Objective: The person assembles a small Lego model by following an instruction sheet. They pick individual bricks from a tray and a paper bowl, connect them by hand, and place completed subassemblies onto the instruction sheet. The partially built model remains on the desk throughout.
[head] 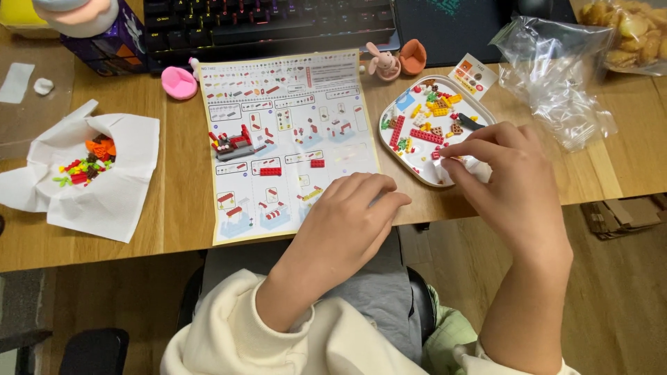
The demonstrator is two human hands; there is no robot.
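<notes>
My left hand rests with curled fingers on the lower right corner of a paper instruction sheet spread on the wooden desk. It seems to hold nothing. My right hand reaches into a white rounded tray of small coloured toy bricks, its fingertips pinched together over the pieces near the tray's middle; whether a brick is between them is hidden. A small red and grey partly built brick model sits on the sheet's left side.
A white tissue holding more small bricks lies at the left. A black keyboard runs along the back. Nearby are a pink toy chair, a small rabbit figure, an orange toy chair and clear plastic bags.
</notes>
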